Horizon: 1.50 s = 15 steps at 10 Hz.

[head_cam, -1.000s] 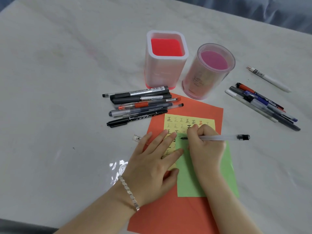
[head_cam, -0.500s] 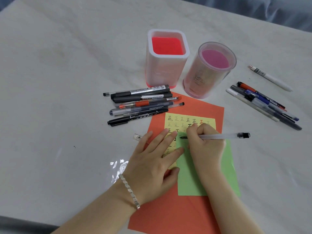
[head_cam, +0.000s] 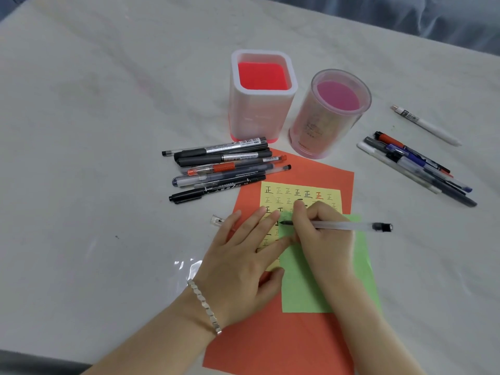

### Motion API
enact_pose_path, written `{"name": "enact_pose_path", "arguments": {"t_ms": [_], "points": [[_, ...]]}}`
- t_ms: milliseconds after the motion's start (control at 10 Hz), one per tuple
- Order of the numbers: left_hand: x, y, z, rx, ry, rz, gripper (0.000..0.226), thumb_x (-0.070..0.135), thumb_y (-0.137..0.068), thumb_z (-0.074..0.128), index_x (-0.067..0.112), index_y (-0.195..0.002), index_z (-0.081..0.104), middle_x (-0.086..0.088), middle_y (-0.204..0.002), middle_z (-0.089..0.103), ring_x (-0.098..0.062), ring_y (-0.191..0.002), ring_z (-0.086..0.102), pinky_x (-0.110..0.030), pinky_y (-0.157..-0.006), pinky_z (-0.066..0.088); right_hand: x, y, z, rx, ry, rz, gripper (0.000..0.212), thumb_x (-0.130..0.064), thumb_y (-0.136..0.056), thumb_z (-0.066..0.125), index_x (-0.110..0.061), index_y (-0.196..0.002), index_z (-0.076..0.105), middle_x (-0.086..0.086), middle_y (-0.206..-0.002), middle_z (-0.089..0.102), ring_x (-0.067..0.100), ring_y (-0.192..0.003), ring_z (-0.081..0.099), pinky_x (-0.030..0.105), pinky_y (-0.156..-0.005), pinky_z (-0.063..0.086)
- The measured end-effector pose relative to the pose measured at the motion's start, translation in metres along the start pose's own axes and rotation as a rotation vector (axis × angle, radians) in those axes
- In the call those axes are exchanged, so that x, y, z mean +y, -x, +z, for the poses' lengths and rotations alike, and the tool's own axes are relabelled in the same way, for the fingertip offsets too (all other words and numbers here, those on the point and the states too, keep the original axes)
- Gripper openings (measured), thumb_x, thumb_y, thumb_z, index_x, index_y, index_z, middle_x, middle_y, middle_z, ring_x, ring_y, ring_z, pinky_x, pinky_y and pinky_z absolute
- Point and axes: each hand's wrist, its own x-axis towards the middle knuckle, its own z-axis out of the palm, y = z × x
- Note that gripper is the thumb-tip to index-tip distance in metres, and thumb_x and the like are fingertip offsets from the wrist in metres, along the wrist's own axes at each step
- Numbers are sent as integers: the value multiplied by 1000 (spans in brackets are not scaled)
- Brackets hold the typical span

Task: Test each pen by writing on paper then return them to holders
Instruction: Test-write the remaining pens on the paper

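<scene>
My right hand (head_cam: 322, 239) grips a clear pen with black ink (head_cam: 349, 226), its tip down at the top left corner of the green paper (head_cam: 305, 288). My left hand (head_cam: 238, 269) lies flat with spread fingers on the yellow paper (head_cam: 300, 192), which carries rows of written marks. Both sheets lie on an orange sheet (head_cam: 297, 339). A white square holder with a red bottom (head_cam: 261, 96) and a round pink holder (head_cam: 328, 115) stand behind the papers, with no pens in them.
Several pens lie in a pile (head_cam: 224, 167) left of the orange sheet. Another group of pens (head_cam: 416, 169) lies to the right, with a single white pen (head_cam: 427, 125) beyond it. A clear pen cap (head_cam: 216, 220) sits by my left fingers. The tabletop (head_cam: 94, 131) is white marble.
The pen tip and my right hand have barely shifted on the green paper. My left hand stays pressed on the yellow paper.
</scene>
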Motion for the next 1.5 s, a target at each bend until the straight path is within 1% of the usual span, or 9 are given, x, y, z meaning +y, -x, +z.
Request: {"name": "enact_pose_path", "arguments": {"t_ms": [100, 200, 300, 700, 1000, 1100, 1300, 1400, 1500], "points": [[0, 0, 0, 9, -1, 1, 44, 39, -80, 44, 30, -120, 58, -4, -139, 47, -20, -132, 38, -44, -108, 20, 1, 0, 4, 48, 35, -19, 46, -14, -85, 61, 2, -50, 35, 12, -46, 34, 9, -45, 31, 18, -45, 26], [0, 0, 1, 9, -2, 0, 42, 40, -80, 44, 28, -116, 62, -5, -139, 47, -21, -131, 40, -44, -107, 20, 3, -3, -1, 121, 65, 1, 43, -25, -79, 53, 4, -52, 36, 27, -51, 43, 12, -46, 32, 23, -46, 26], [0, 0, 1, 18, 1, 1, 42, 40, -80, 44, 28, -115, 63, -5, -138, 48, -20, -130, 41, -44, -108, 20, 2, -2, -5, 81, 84, 20, 44, -16, -85, 58, 5, -53, 36, 29, -53, 43, 10, -47, 31, 20, -45, 25], [-1, -1, 1, 26, -11, 9, 42, 42, -80, 44, 28, -115, 63, -5, -137, 48, -20, -130, 41, -43, -108, 19, 6, -8, -20, 169, 115, 66, 39, -26, -76, 51, -1, -51, 35, 25, -52, 40, 10, -47, 30, 24, -46, 23], [-4, 1, 2, 79, 40, 46, 39, 38, -86, 43, 31, -123, 53, -5, -141, 45, -17, -132, 35, -43, -110, 15, 1, -3, -40, 220, -112, 162, 31, -22, -91, 54, -11, -63, 49, -5, -38, 48, 5, -36, 38, 14, -39, 31], [-6, 3, -1, 266, 76, 25, 38, 24, -89, 43, 22, -127, 47, -5, -137, 49, -19, -132, 35, -45, -112, 17, -1, -1, -46, 194, -200, 222, 20, -22, -90, 56, -14, -74, 48, -6, -39, 51, 2, -37, 41, 13, -41, 35], [-25, 3, -19, 333, -68, -245, 35, 21, -84, 38, 11, -104, 65, -4, -109, 63, -20, -101, 51, -35, -91, 31, -7, 6, -58, 65, -267, 231, 16, -11, -82, 65, -12, -70, 55, -5, -47, 59, 3, -44, 50, 12, -47, 42], [-31, 3, -26, 333, -71, -243, 26, 22, -83, 43, 15, -80, 68, 2, -87, 62, -19, -80, 53, -33, -70, 41, -12, 12, -61, -38, -254, 210, 12, -10, -80, 67, -11, -69, 61, -2, -54, 63, 6, -50, 55, 14, -52, 46], [-32, 3, -30, 311, -27, -284, 9, 14, -79, 58, 18, -76, 67, 6, -81, 59, -18, -76, 52, -30, -65, 39, -19, 18, -59, -57, -353, 252, 16, -14, -86, 57, -8, -73, 65, 4, -60, 69, 10, -55, 62, 17, -54, 51]]}}
